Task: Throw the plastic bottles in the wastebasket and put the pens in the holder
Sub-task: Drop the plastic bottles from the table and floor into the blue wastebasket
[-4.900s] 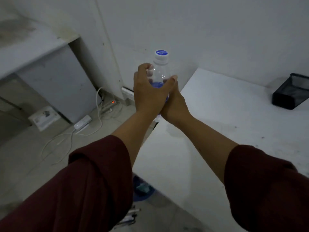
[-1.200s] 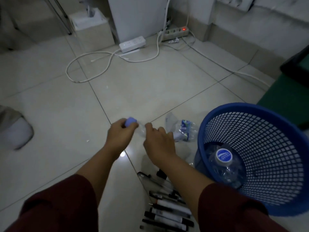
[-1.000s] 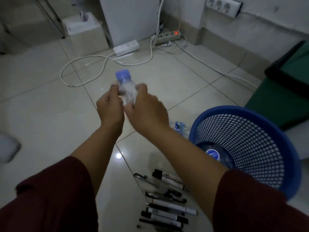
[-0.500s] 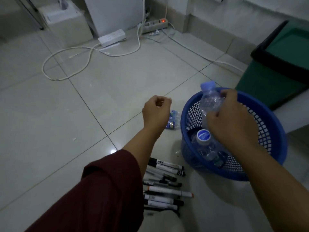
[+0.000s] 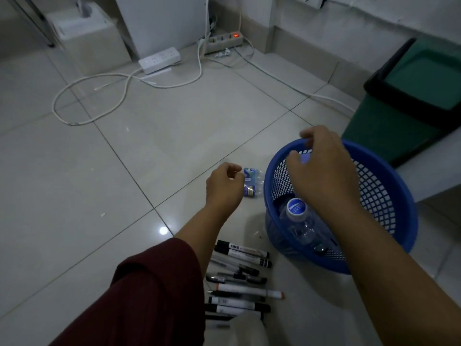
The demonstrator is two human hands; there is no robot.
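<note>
A blue mesh wastebasket [image 5: 409, 208] stands on the tiled floor at the right. Inside it lies a clear plastic bottle [image 5: 296, 213] with a blue cap. My right hand [image 5: 321, 171] hovers over the basket's opening with fingers spread. A second bottle's pale blue cap [image 5: 305, 158] shows just under the fingers; the hand hides its body. My left hand [image 5: 224, 186] is a loose fist holding nothing, touching a crushed bottle [image 5: 253, 182] on the floor left of the basket. Several pens and markers [image 5: 239, 278] lie in a row near me. No pen holder is in view.
A green bin with a black rim [image 5: 409, 103] stands behind the basket. Two power strips [image 5: 159, 59] [image 5: 223, 42] and looping white cables [image 5: 99, 96] lie at the far wall. A white box [image 5: 82, 28] sits at the back left.
Both hands lifted a bottle off the floor. My right hand carried it over the basket and has spread its fingers above the opening. My left hand dropped beside the crushed bottle.
</note>
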